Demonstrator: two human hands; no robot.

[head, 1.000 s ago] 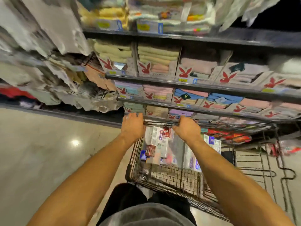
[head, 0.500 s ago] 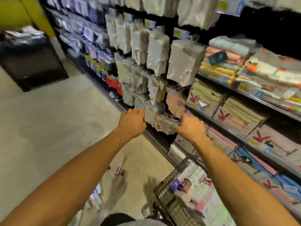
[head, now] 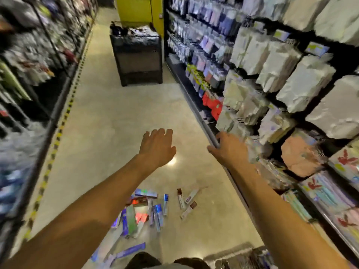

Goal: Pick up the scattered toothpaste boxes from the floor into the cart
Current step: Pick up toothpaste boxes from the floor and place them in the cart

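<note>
Left hand (head: 157, 146), right hand (head: 229, 148) spread and empty; best crouch low, take clustered toothpaste boxes (head: 143, 212) off floor (head: 116, 123) first.

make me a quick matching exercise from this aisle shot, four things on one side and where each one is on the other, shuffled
Things:
1. toothpaste boxes
2. black display bin
3. red packets
4. left hand

Places:
A. at the far end of the aisle, in front of the yellow wall
B. low on the shelving to the right
C. scattered on the floor, close to the person
D. held out above the floor, fingers spread, holding nothing

Pairs: 1-C, 2-A, 3-B, 4-D
</note>
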